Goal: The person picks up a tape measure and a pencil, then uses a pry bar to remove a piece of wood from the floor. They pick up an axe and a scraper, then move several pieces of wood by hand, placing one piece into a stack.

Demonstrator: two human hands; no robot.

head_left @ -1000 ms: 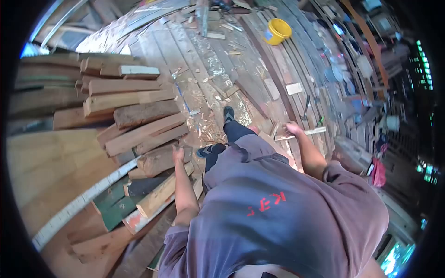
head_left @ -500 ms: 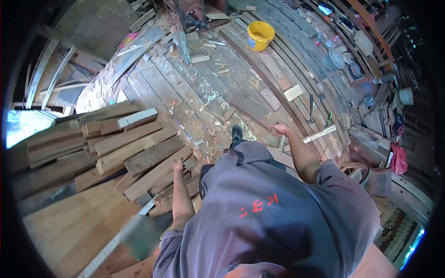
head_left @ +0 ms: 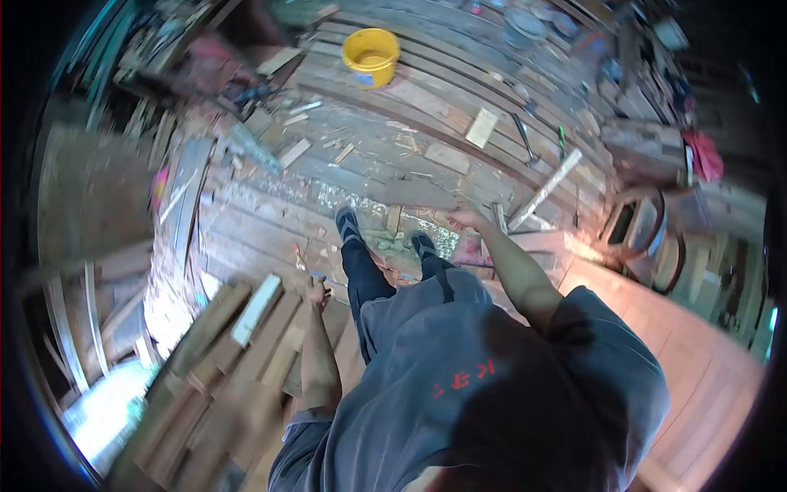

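Note:
My right hand (head_left: 469, 218) is closed around one end of a flat wooden board (head_left: 414, 194), which stretches leftward above the floor, in front of my feet. Its far end is blurred. My left hand (head_left: 315, 292) is beside the pile of wooden planks (head_left: 254, 361), with its fingers loosely bent and partly apart. I see nothing in it. A pale-topped wood piece (head_left: 256, 310) lies on the pile, left of that hand.
A yellow bucket (head_left: 370, 59) stands on the plank floor ahead. A hammer (head_left: 523, 139) and a pale wood block (head_left: 482, 128) lie to its right, among offcuts and shavings. A large smooth wooden panel (head_left: 680, 369) is at my right, near a black-rimmed machine (head_left: 635, 225).
My view and body have turned to the right, so the plank pile slides lower left. The board moves with my right hand and now points left. My left hand has come away from the planks.

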